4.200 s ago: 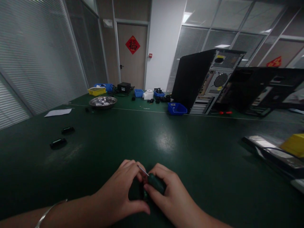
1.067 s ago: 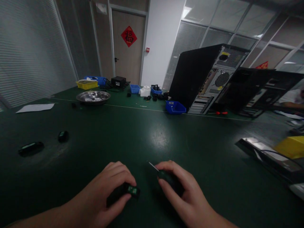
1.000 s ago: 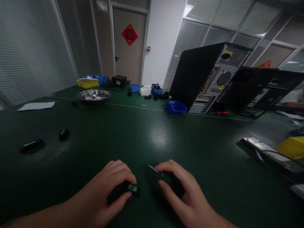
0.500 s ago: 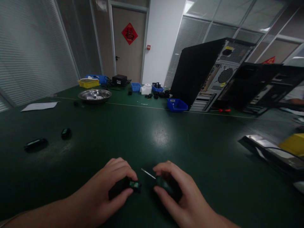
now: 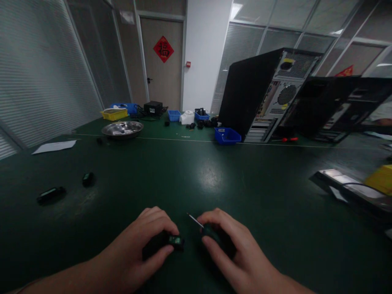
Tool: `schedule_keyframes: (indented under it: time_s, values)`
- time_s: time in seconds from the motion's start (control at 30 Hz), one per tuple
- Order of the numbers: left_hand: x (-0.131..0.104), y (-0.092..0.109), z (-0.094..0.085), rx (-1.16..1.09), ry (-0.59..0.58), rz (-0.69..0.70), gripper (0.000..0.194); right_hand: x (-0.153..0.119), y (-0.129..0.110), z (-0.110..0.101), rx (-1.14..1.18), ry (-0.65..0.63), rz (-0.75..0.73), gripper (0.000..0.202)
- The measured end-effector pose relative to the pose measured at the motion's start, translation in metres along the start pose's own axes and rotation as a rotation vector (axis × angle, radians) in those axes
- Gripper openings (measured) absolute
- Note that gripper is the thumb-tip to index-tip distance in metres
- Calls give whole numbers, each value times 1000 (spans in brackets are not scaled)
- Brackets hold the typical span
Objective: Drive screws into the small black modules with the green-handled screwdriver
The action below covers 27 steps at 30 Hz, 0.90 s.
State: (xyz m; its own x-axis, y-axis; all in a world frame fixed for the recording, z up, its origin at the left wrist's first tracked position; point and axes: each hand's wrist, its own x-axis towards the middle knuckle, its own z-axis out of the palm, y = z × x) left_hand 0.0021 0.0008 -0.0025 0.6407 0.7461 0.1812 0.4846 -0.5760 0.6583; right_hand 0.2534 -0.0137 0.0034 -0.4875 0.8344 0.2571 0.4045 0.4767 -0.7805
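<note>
While a small black module with a green circuit face is pinched between the thumb and fingers of the left hand, a dark green-handled screwdriver is gripped in the curled fingers of the right hand, its metal shaft angled up and leftward. The module is held low at the dark green surface; whether it is rested there cannot be told. About four seconds earlier, the hands were brought together and the shaft was seen against the left fingers; now the hands are parted by a gap, and the tip is held apart from the module. To the left, well clear of the hand, an elongated black piece and a shorter black piece are set near each other. Ahead, a broad open stretch is offered, bounded along the far side by a steel dish, a blue bin and a black computer tower. On the right, the room is bounded by a metal-topped device, beside which a yellow bin is cut by the frame's edge.
</note>
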Motion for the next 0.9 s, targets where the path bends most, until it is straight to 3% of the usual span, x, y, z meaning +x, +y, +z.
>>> schedule_keyframes:
  time_s: [0.17,0.33,0.57,0.73,0.9]
  values:
    - [0,1,0,-19,11,-9,29,0,0,0,17,25,-42,36]
    - [-1,1,0,-25,4,-17,27,3,-4,-2,30,-38,-66,31]
    - [-2,-3,0,-28,-7,16,26,4,-6,-3,-206,-113,-81,33]
    - [-1,-2,-1,-40,20,-1,22,4,-3,-3,-242,-178,-106,31]
    - [-2,-2,-1,-83,90,-28,23,5,-2,-2,-180,-147,-130,32]
